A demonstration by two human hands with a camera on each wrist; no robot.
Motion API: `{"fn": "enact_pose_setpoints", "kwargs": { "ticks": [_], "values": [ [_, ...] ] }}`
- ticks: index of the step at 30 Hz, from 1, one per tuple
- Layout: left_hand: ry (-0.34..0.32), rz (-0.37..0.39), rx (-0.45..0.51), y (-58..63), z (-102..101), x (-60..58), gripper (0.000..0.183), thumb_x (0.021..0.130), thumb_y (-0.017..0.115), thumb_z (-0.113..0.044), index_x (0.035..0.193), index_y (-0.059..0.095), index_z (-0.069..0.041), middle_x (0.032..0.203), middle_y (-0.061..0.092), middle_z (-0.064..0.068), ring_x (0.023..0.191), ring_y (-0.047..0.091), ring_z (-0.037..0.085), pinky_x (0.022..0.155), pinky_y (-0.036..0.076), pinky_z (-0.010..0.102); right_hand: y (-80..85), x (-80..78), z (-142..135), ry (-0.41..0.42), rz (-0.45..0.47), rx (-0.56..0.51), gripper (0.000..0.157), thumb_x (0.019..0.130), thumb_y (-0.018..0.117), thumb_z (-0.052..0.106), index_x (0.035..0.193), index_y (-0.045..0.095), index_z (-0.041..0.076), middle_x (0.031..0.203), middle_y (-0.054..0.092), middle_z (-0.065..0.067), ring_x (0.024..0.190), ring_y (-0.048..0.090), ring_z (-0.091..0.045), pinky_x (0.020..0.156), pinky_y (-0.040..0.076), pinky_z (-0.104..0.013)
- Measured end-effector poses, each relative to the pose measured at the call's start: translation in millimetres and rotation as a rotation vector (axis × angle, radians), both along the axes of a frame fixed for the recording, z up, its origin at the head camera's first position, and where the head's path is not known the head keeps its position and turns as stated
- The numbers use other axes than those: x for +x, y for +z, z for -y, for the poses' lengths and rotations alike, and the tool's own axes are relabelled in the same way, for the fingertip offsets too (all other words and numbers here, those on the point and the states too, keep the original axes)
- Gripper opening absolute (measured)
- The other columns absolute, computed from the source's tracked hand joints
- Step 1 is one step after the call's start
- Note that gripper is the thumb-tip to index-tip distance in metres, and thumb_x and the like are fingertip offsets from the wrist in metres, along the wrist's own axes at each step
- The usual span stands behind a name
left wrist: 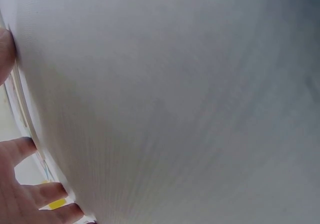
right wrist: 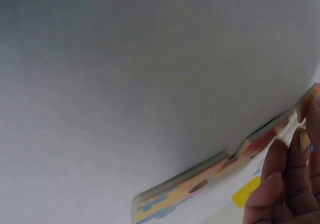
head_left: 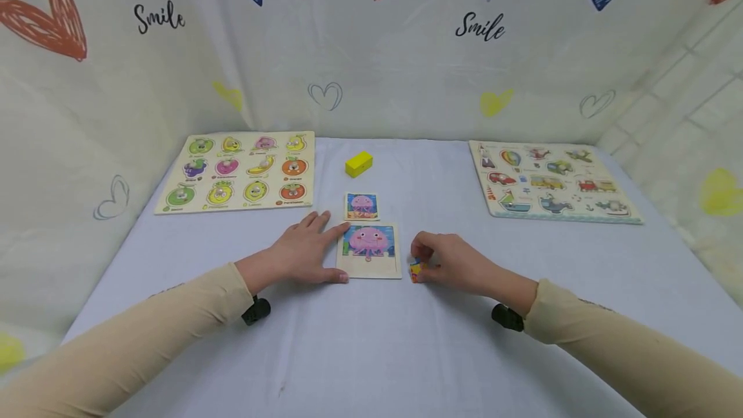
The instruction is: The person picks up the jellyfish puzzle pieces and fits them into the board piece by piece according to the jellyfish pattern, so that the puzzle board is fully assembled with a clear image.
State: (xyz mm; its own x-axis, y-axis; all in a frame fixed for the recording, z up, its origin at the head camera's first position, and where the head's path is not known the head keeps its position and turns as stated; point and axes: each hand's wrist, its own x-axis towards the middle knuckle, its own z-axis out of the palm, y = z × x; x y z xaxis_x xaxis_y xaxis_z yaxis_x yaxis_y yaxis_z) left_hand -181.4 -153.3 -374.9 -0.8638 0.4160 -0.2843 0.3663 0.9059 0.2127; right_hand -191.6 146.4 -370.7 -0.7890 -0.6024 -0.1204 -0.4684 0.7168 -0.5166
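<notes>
A pale wooden jigsaw tray (head_left: 370, 269) lies flat in the head view. Its upper part is filled with a pink jellyfish picture (head_left: 369, 240); the lower part shows bare wood. My left hand (head_left: 304, 249) spreads its fingers at the tray's left side, with index finger and thumb touching that edge. Just right of the tray, my right hand (head_left: 455, 264) pinches a small colourful jigsaw piece (head_left: 415, 271) between thumb and fingers. In the right wrist view, more orange, yellow and blue jigsaw pieces (right wrist: 175, 191) lie on the cloth beside that hand, which hides them from the head camera.
A small jellyfish picture card (head_left: 361, 206) touches or nearly touches the tray's far edge. Beyond it sits a yellow block (head_left: 358, 164). A fruit puzzle board (head_left: 244, 173) lies back left, a vehicle puzzle board (head_left: 554, 180) back right. Printed curtain (head_left: 400, 76) borders the white-covered table (head_left: 348, 353).
</notes>
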Motion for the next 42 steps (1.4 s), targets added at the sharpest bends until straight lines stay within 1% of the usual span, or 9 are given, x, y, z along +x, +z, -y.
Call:
{"fn": "enact_pose_setpoints", "kwargs": {
  "ticks": [4,10,17,21,24,26,31,36,42],
  "values": [
    [0.004,0.002,0.003,0.2,0.0,-0.4,0.098,0.085,0.071,-0.064,0.163,0.030,-0.022,0.169,0.020,0.023,0.155,0.020,0.048,0.119,0.031,0.065,5.9,-1.9,2.9,0.009,0.058,-0.039,0.019,0.087,0.080,0.006,0.099,0.066,0.011,0.087,0.066,0.003,0.083,0.058,-0.012,0.071,0.052,-0.024],
    [0.006,0.005,0.004,0.1,0.1,-0.5,0.098,0.085,0.071,-0.065,0.163,0.029,-0.022,0.169,0.019,0.022,0.155,0.019,0.048,0.119,0.030,0.065,14.5,-8.9,23.6,-0.017,0.148,-0.088,0.011,0.092,0.076,0.010,0.101,0.071,0.011,0.090,0.071,0.003,0.083,0.060,-0.013,0.074,0.053,-0.025],
    [0.003,-0.006,0.002,-2.4,2.0,-0.6,0.098,0.085,0.071,-0.066,0.163,0.030,-0.022,0.168,0.021,0.023,0.154,0.022,0.048,0.118,0.032,0.065,12.7,-19.4,65.4,-0.018,0.153,-0.088,0.009,0.095,0.072,0.011,0.103,0.076,0.009,0.091,0.072,0.001,0.082,0.061,-0.012,0.078,0.053,-0.024],
    [-0.002,-0.009,0.004,-1.6,2.1,0.2,0.098,0.085,0.070,-0.067,0.162,0.030,-0.022,0.168,0.021,0.023,0.154,0.022,0.049,0.118,0.033,0.065,11.1,-23.3,85.4,-0.030,0.203,-0.088,0.010,0.095,0.073,0.012,0.104,0.077,0.008,0.090,0.075,0.000,0.080,0.063,-0.011,0.076,0.052,-0.022],
    [0.000,-0.004,0.009,-0.5,2.1,0.4,0.098,0.085,0.070,-0.067,0.162,0.030,-0.022,0.168,0.021,0.023,0.154,0.022,0.048,0.118,0.033,0.065,9.6,-24.6,95.4,-0.051,0.239,-0.083,0.009,0.094,0.075,0.014,0.101,0.076,0.008,0.086,0.074,0.000,0.077,0.062,-0.011,0.074,0.051,-0.021],
    [0.002,-0.002,0.008,0.0,2.3,0.2,0.097,0.085,0.070,-0.066,0.163,0.030,-0.023,0.169,0.021,0.022,0.154,0.021,0.048,0.118,0.032,0.065,9.2,-24.6,100.3,-0.069,0.247,-0.073,0.009,0.092,0.077,0.016,0.099,0.075,0.009,0.084,0.073,0.000,0.077,0.060,-0.012,0.073,0.050,-0.021],
    [-0.004,-0.014,0.004,-0.2,2.1,-0.6,0.097,0.085,0.069,-0.066,0.162,0.031,-0.022,0.168,0.022,0.023,0.154,0.022,0.048,0.118,0.034,0.065,8.5,-23.4,107.5,-0.088,0.205,-0.048,0.011,0.089,0.080,0.017,0.093,0.074,0.008,0.082,0.072,-0.001,0.075,0.061,-0.012,0.071,0.051,-0.021],
    [-0.013,-0.029,0.003,-0.9,2.6,-1.5,0.096,0.085,0.069,-0.067,0.162,0.033,-0.021,0.166,0.025,0.024,0.153,0.025,0.049,0.116,0.036,0.065,5.9,-21.7,111.8,-0.070,0.156,-0.021,0.009,0.090,0.080,0.015,0.091,0.074,0.008,0.081,0.071,-0.001,0.074,0.060,-0.011,0.070,0.052,-0.021],
    [-0.011,-0.030,0.007,-1.7,3.3,-1.5,0.096,0.086,0.069,-0.066,0.161,0.033,-0.020,0.166,0.025,0.024,0.153,0.025,0.048,0.116,0.036,0.065,3.6,-20.1,114.7,-0.063,0.112,0.011,0.009,0.088,0.082,0.015,0.088,0.075,0.009,0.077,0.071,0.001,0.072,0.060,-0.011,0.069,0.051,-0.021]
  ]
}}
